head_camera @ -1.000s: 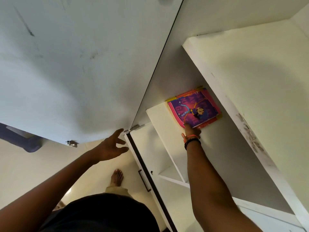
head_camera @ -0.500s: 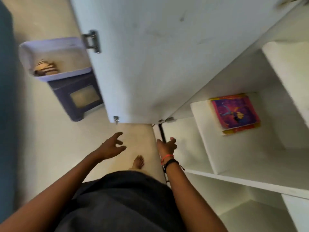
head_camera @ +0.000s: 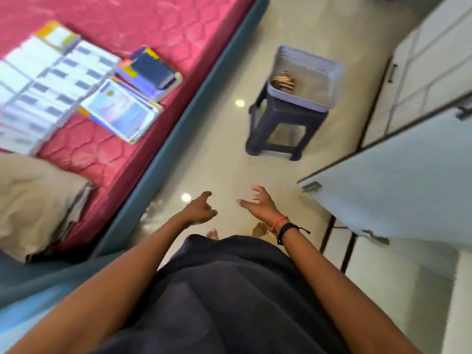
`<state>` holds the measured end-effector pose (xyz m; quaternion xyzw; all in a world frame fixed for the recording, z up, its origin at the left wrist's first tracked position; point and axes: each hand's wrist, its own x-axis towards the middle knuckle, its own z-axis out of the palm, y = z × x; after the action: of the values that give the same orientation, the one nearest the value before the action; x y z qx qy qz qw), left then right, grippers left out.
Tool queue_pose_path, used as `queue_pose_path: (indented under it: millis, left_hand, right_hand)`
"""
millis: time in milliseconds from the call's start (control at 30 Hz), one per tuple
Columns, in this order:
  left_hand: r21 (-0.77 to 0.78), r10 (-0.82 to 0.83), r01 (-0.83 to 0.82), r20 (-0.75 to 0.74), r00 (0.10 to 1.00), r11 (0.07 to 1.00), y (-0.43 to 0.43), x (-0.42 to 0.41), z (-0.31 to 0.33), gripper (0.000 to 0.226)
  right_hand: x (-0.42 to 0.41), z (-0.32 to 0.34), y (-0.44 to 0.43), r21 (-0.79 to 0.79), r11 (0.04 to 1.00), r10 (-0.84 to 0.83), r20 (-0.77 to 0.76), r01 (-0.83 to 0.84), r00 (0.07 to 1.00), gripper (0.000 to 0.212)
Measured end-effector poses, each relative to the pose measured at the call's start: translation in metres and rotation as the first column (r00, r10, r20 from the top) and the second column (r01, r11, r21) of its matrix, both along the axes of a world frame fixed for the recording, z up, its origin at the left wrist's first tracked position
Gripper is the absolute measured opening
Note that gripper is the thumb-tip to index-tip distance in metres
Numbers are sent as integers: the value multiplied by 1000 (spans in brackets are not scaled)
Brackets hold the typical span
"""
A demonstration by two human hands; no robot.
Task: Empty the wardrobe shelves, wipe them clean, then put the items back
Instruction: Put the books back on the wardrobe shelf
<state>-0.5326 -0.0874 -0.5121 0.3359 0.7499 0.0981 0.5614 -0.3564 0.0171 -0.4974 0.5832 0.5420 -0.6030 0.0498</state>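
Bedroom, tiled floor (head_camera: 217, 154). Bed (head_camera: 178, 29), red mattress: books (head_camera: 122, 111) stacked on it, well apart from the wardrobe door (head_camera: 396, 180). Left hand (head_camera: 199, 213), right hand (head_camera: 258, 205): both empty, fingers loosely spread. Step, probably: restocking shelves. Next: reach to the bed and grip a book.

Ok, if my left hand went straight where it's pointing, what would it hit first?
Probably the dark stool under the grey tub; from your left hand only floor lies between, though depth is unclear.
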Motion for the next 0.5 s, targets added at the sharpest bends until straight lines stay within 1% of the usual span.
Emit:
queue_pose_path:
  millis: [100, 167, 233, 333, 433, 500]
  left_hand:
    - [14, 206, -206, 2, 979, 979, -32, -35, -3, 76]
    - [17, 307, -307, 8, 952, 952, -42, -48, -7, 79]
    - [7, 427, -427, 4, 904, 904, -58, -68, -11, 80]
    - [-14, 526, -525, 20, 851, 851, -67, -86, -18, 78]
    - [-19, 660, -660, 39, 750, 751, -67, -121, -21, 74]
    - [-15, 713, -713, 60, 699, 701, -64, -138, -19, 73]
  right_hand:
    - [-54, 3, -8, -63, 973, 214, -110, -222, 971, 75]
    - [-76, 3, -5, -62, 951, 293, -134, -303, 947, 78]
    - [-111, -2, -5, -69, 915, 386, -146, -398, 911, 82]
    - [-144, -8, -1, -96, 877, 450, -176, -471, 875, 88]
    - [-197, -13, 14, -78, 808, 564, -186, -584, 805, 93]
    - [-222, -14, 28, -67, 788, 594, -177, -612, 785, 93]
